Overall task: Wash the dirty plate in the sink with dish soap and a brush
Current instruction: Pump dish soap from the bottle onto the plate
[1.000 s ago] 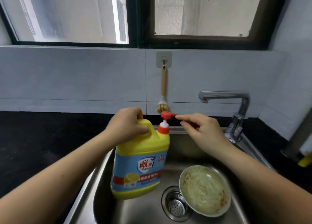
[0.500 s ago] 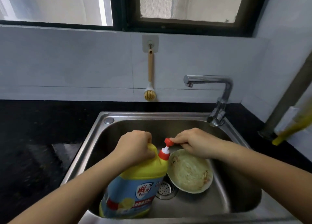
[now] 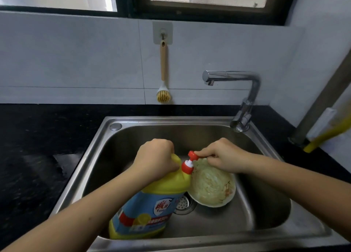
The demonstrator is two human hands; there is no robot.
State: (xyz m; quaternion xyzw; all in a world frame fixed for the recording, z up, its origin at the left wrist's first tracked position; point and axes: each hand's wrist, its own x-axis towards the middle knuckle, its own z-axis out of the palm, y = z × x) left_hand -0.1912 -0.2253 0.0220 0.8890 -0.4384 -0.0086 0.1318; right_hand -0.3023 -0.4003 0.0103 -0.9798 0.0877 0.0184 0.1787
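since the plate [image 3: 211,187] sits in the sink [image 3: 266,210] basin just right of the drain [image 3: 183,204], propped at a tilt with its smeared face up, the soap bottle [image 3: 150,200] is leaned over it so the spout points at that face. left hand [image 3: 155,157] is closed tight round the bottle's handle, carrying the tilt. right hand [image 3: 223,157] is curled, fingertips pinched on the red pump head [image 3: 191,156] right above the plate's far rim (looks like a press is due; no soap visible yet). brush [image 3: 163,75] hangs on the wall hook behind the sink, untouched. faucet [image 3: 237,92] at the sink's back right, no water running. scrubbing not started, my read.
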